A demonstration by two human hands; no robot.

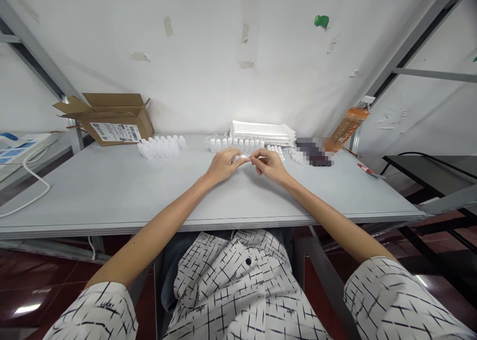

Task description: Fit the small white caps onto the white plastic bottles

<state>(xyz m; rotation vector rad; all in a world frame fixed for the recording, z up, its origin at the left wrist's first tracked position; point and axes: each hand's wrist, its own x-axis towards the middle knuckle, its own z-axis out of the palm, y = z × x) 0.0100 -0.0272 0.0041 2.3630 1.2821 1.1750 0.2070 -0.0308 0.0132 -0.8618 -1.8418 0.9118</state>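
My left hand point(223, 165) is closed around a small whitish plastic bottle point(240, 157), mostly covered by the fingers. The bottle lies sideways, its end pointing at my right hand point(271, 166). The right thumb and forefinger pinch together at that end; what sits between them is too small to make out. Just behind my hands stands a row of small white squeeze bottles point(246, 143) with looped cap straps. Close to the right hand lie small white caps or nozzles point(276, 151) and a heap of thin white strap-like pieces point(294, 156).
Frosted bottles without visible caps point(160, 147) stand in a cluster at left, before an open cardboard box point(112, 124). White flat boxes or trays point(261, 131) are stacked by the wall. To the right are a blurred dark object point(316, 152) and an orange drink bottle point(348, 126).
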